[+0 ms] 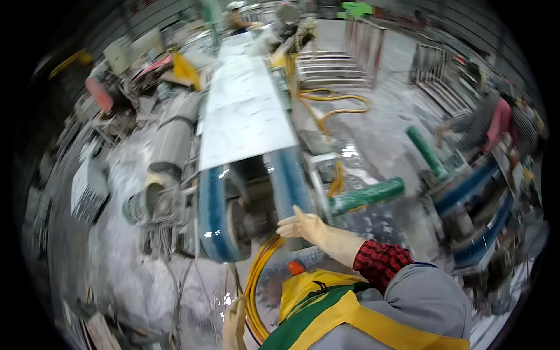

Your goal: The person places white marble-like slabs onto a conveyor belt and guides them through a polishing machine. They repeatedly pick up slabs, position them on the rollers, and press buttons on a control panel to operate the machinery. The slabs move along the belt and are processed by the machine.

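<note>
Currently two blue belts (290, 181), right hand (302, 226) near one.

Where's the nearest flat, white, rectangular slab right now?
In the head view, the nearest flat, white, rectangular slab lies just left of and above centre, on two parallel blue belts, beyond the right hand in its cream glove.

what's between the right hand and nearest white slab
In the head view, the right blue belt lies between the right hand and nearest white slab.
</note>
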Available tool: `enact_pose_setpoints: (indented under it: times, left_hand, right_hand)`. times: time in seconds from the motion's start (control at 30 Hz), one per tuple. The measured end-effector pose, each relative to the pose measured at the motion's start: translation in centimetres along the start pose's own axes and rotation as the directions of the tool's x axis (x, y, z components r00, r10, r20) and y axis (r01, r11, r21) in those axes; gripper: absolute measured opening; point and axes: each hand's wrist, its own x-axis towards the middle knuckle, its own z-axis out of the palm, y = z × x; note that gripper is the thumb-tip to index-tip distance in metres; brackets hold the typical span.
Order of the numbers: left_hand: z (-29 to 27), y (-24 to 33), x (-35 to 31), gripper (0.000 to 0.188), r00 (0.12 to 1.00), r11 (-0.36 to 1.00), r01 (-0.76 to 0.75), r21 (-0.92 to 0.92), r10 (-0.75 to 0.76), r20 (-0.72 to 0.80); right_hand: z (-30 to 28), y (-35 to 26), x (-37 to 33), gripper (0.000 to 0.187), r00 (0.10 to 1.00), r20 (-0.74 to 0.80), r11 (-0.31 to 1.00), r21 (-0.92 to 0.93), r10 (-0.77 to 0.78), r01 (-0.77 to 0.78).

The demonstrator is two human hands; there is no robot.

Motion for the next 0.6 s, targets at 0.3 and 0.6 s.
enact_pose_setpoints:
  times: [0.3,0.6]
  left_hand:
    - [-5.0,-1.6,-3.8,0.046,0.920,0.918,0.214,-0.333,-0.304,-0.247]
    - [-8.1,-0.4,-0.7,0.050,0.849,0.843,0.433,-0.318,-0.500,-0.170]
  right_hand:
    - [4.7,-1.7,24.2,0.038,0.945,-0.323,0.912,0.401,0.058,0.081]
    - [1.6,-4.8,37.3,0.058,0.828,-0.559,0.792,0.487,-0.040,0.367]
